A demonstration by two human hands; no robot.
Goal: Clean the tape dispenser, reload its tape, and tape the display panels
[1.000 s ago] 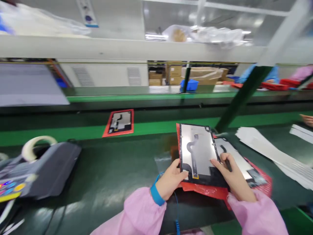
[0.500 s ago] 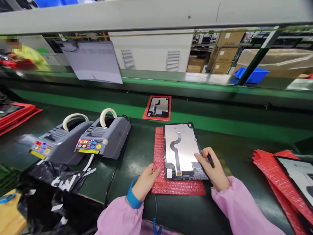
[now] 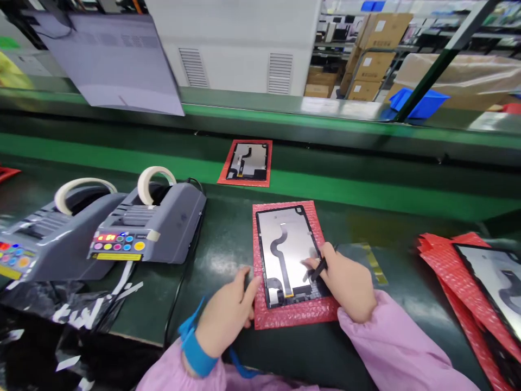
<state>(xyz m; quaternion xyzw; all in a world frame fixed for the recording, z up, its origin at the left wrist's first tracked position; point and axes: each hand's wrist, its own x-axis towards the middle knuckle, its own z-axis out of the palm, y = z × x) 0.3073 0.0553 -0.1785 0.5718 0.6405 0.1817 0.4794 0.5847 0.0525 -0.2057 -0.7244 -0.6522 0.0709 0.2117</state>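
Observation:
A tablet panel [image 3: 287, 247] with a grey back and a black flex cable lies on a red bubble-wrap sheet [image 3: 293, 315] on the dark green bench. My left hand [image 3: 226, 312] rests at the sheet's left edge, fingers curled against it. My right hand [image 3: 345, 279] lies on the panel's lower right part and is closed on a thin black pen-like tool [image 3: 319, 269], whose tip touches the panel.
Two grey tape dispensers [image 3: 152, 222] [image 3: 49, 233] stand at the left, with black bags [image 3: 61, 320] in front. Another panel on a red sheet [image 3: 246, 163] lies on the green conveyor behind. A stack of red sheets with a panel [image 3: 484, 288] sits at the right.
The view dropped and swung left. The panel was carried from the right stack to the bench centre and now lies squarely on its red sheet. My right hand slid onto the panel.

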